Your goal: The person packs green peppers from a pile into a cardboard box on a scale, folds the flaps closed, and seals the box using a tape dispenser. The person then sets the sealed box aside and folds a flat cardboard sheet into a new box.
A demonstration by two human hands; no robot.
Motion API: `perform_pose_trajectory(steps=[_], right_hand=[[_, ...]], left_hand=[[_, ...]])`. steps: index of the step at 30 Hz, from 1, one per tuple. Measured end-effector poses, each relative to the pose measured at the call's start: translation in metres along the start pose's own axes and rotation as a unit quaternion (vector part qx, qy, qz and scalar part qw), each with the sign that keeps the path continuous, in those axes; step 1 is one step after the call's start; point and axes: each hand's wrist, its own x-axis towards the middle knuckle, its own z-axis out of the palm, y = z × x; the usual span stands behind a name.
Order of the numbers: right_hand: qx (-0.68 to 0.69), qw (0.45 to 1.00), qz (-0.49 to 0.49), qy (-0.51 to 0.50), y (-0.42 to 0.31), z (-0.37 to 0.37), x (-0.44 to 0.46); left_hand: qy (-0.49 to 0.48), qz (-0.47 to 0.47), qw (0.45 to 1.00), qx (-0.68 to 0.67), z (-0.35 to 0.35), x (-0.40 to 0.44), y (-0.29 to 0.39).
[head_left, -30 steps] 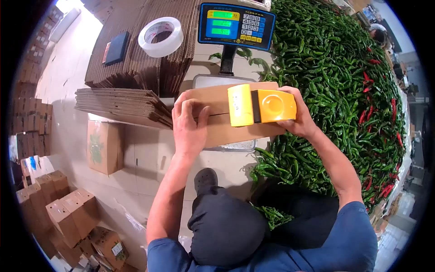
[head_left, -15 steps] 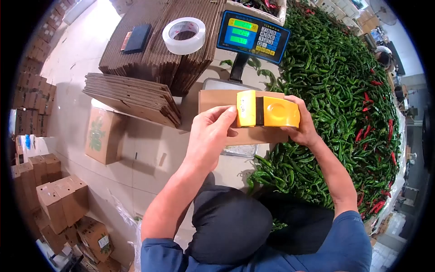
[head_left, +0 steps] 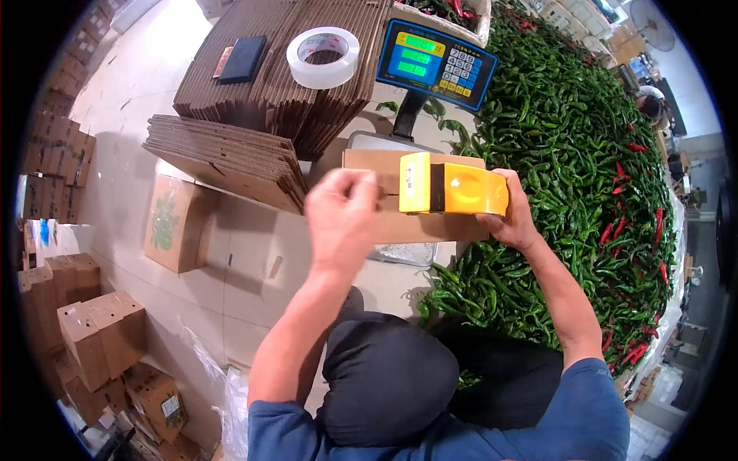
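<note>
My right hand (head_left: 513,209) is wrapped round the right end of a yellow tape dispenser (head_left: 469,190) with a black band. The dispenser lies over the top of a closed cardboard box (head_left: 430,229), which rests on the metal platform of a scale (head_left: 407,253). To the left of the dispenser, apart from it, my left hand (head_left: 342,211) is blurred by motion above the box's left edge. Its fingers look curled together; whatever is between them cannot be made out. Behind the box stands the scale's lit display (head_left: 434,63).
Flattened cardboard boxes (head_left: 223,157) stand in stacks at the upper left, with a clear tape roll (head_left: 323,58) and a dark flat block (head_left: 243,59) on top. A large heap of green peppers (head_left: 553,154) fills the right. A printed box (head_left: 177,223) sits on the floor.
My left hand has moved left, away from the dispenser's front end. The right hand and dispenser have hardly moved. The view has shifted slightly.
</note>
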Motion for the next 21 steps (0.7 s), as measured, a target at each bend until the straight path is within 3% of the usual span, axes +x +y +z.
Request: perform_pose_trajectory(steps=[1,2,4,7,10,17,21], right_hand=[[-0.001,1.000,0.004,0.004,0.000,-0.001,-0.002],[-0.003,1.000,0.006,0.010,-0.001,-0.003,-0.001],[-0.015,0.999,0.030,0.022,-0.004,-0.006,-0.001],[-0.024,0.999,0.019,0.015,-0.008,-0.003,0.003],[-0.043,0.999,0.017,0.021,-0.017,0.005,0.006],[-0.095,0.995,-0.007,0.025,-0.026,0.008,0.009],[-0.097,0.995,-0.009,0.018,-0.030,0.010,0.013]], left_hand=[[0.075,0.038,0.996,-0.038,-0.017,0.005,-0.005],[0.119,0.028,0.985,-0.122,-0.038,0.004,0.009],[0.193,0.004,0.968,-0.161,-0.090,0.020,-0.008],[0.150,-0.064,0.980,-0.114,-0.112,0.031,-0.067],[0.155,-0.074,0.980,-0.098,-0.102,0.041,-0.120],[0.161,-0.101,0.978,-0.087,-0.086,0.048,-0.156],[0.123,-0.059,0.985,0.106,-0.073,0.055,-0.217]])
